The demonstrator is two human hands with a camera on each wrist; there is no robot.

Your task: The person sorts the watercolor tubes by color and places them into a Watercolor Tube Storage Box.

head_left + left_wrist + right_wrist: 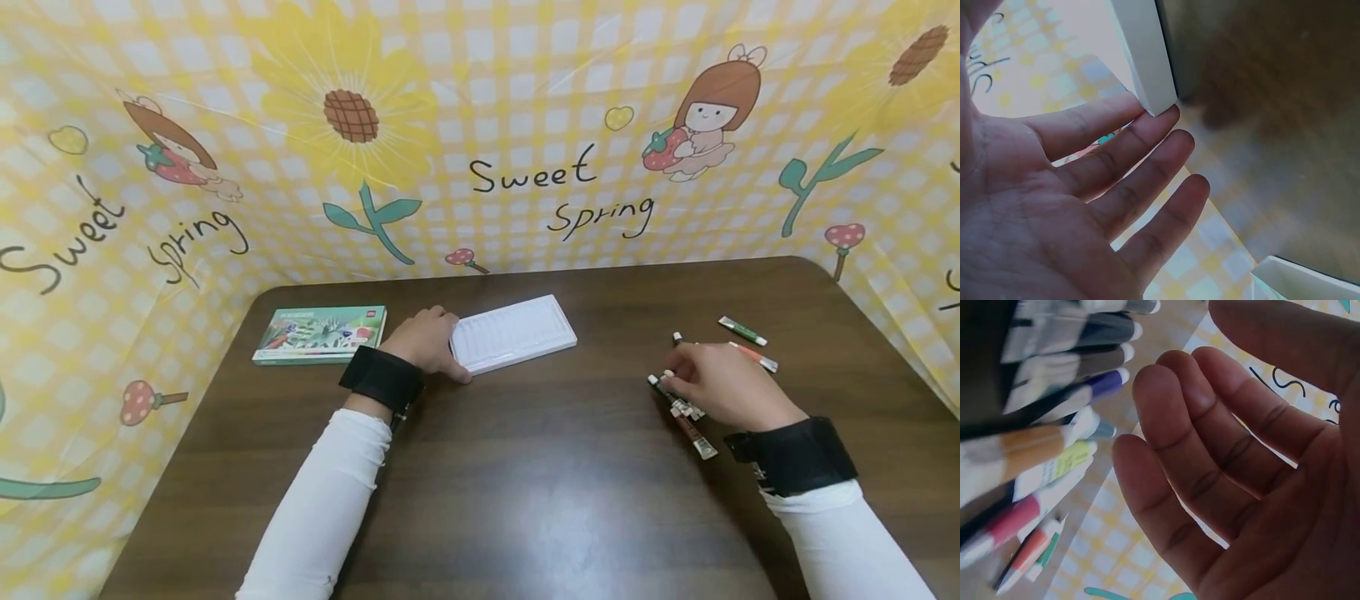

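A white plastic tray (517, 329) with rows of slots lies slantwise on the table. My left hand (423, 340) holds its left end, thumb at the near corner and fingers round the far side; the left wrist view has fingertips against the tray's corner (1154, 87). On the right, my right hand (723, 379) hovers low over a cluster of small paint tubes, fingers loosely bent. Among them are a brown tube (697, 437), an ochre tube (1029, 450), a purple-ended tube (1107, 382) and a pink tube (1013, 522). Its fingertips are beside the white caps, with no tube between them.
A green illustrated box (322, 333) lies left of my left hand. Beyond my right hand are a green tube (742, 331) and an orange tube (756, 358). A yellow checked cloth (510, 100) rises behind the dark wooden table (525, 483) and along its sides.
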